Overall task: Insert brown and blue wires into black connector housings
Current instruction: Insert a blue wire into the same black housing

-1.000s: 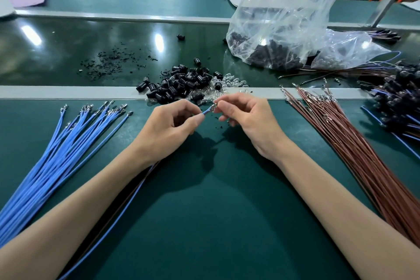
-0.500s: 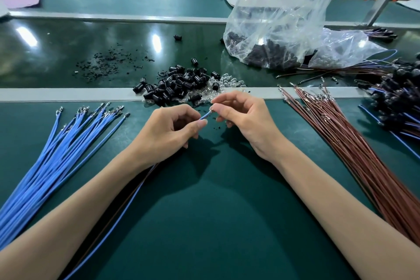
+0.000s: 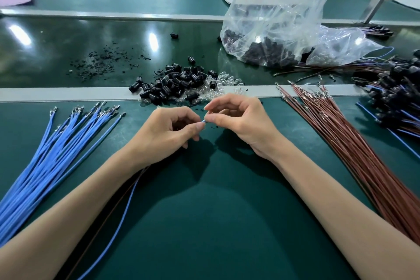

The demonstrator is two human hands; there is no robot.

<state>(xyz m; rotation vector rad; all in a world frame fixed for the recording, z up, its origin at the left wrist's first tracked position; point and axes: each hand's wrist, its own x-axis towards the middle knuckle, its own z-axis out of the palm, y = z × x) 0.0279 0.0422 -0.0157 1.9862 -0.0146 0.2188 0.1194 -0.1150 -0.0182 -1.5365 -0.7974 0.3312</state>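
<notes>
My left hand [image 3: 169, 134] pinches the tip of a blue wire [image 3: 127, 207] that trails back under my forearm beside a brown wire [image 3: 109, 216]. My right hand [image 3: 238, 123] meets it at the wire tip and pinches a small part there; what it holds is hidden by the fingers. A fan of blue wires [image 3: 50, 154] lies at the left. A bundle of brown wires [image 3: 354, 150] lies at the right. A heap of black connector housings [image 3: 175, 84], mixed with small clear pieces, sits just beyond my hands.
A clear plastic bag [image 3: 279, 18] holding more black housings stands at the back right. Finished wired housings [image 3: 400, 88] pile up at the far right. Black scraps [image 3: 106, 59] lie scattered on the glossy belt. A grey strip [image 3: 56, 93] divides belt from green mat.
Both hands have drawn slightly nearer and lower on the mat, and the metal wire tip that showed between the fingers is now covered by my right fingers.
</notes>
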